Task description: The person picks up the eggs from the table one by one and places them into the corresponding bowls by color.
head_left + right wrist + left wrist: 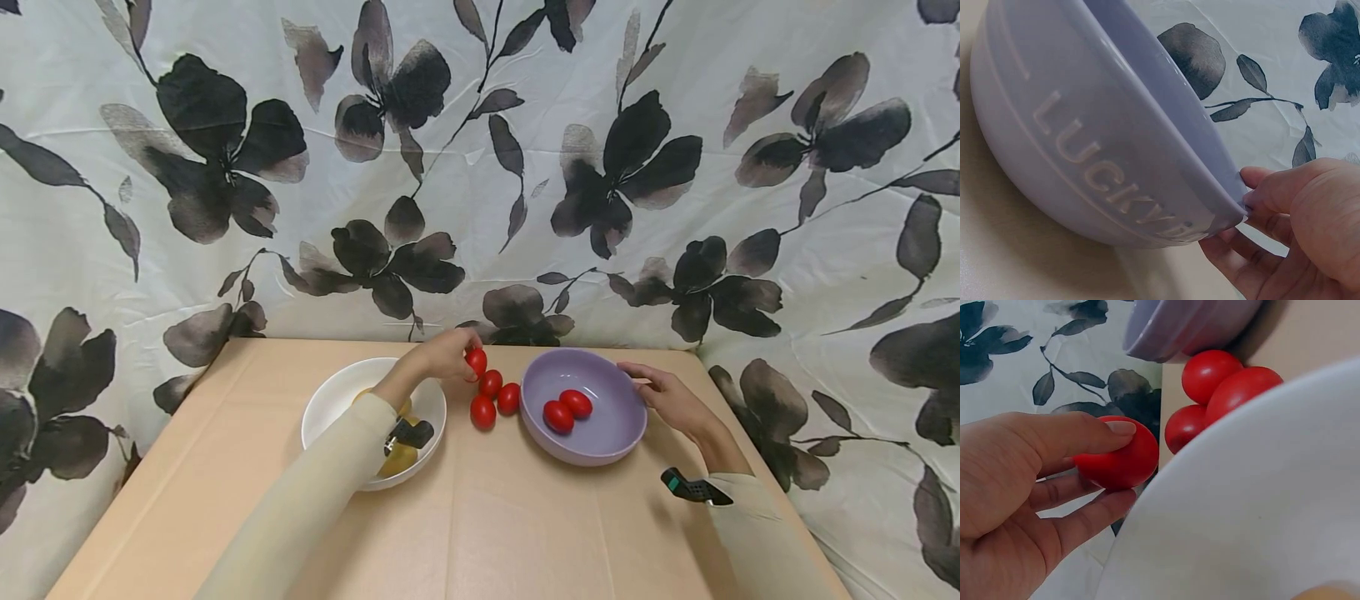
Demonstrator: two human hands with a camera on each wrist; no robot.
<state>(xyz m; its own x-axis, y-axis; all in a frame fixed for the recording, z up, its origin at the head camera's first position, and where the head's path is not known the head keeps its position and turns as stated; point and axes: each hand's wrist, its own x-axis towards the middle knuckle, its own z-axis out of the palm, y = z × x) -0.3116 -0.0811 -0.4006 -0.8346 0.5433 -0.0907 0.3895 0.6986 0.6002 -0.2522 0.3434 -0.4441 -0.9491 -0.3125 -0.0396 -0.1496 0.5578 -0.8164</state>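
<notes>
Left grip point(447, 354): pinching one red tomato point(477, 359), thumb laid across it, fingers on the far side. Right grip point(670, 400): pinching the rim of the purple bowl point(587, 458) on its right side, fingertips on both sides of the edge. The held tomato sits between the bowls, near the bench's far edge; can't tell if its underside is off the surface. Three loose tomatoes point(491, 383) are bunched just below it, left of the purple bowl; two more tomatoes point(558, 417) lie inside that bowl.

Doing it well: smooth, round skin, likely slippery, so a light pinch across the widest part, no squeezing. Best to carry my left grip high enough that knuckles don't knock the bunch; they'd probably roll. My right grip should only steady the rim, not lift it, or the two inside may shift. Watch the left sleeve point(315, 500) over the white bowl point(321, 408): yellow things point(400, 460) in it, partly hidden by my arm.

Surface: tan bench point(480, 533), looks flat, faint crease lines, soft shadows. Room: pale cloth point(510, 200) with dark grey flowers hangs behind and down the sides, slightly wrinkled. Lighting even enough.
</notes>
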